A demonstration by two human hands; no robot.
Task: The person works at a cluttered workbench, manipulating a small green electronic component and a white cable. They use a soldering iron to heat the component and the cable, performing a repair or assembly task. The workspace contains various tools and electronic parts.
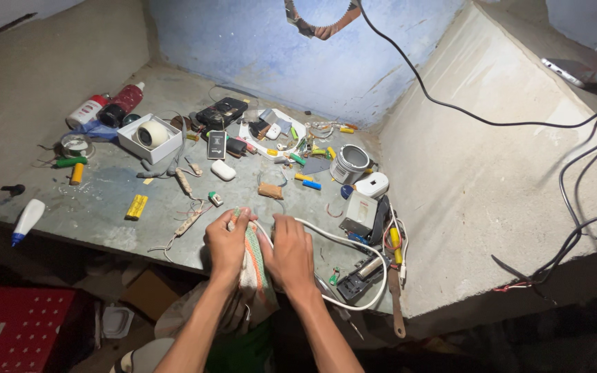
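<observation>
My left hand [227, 243] and my right hand [290, 254] rest side by side at the front edge of a grey workbench [105, 207]. Both press on a striped cloth [253, 266] that hangs over the bench edge between them. A white cable [354, 243] runs from under my right hand and loops to the right. What the cloth covers is hidden.
The bench holds many small parts: a white box with a tape roll [150, 135], a metal tin [349, 163], a white adapter [372, 184], yellow and green pieces, a red bottle [123, 102], a white glue bottle [26, 220]. Black cables [575, 207] trail over the concrete slab on the right.
</observation>
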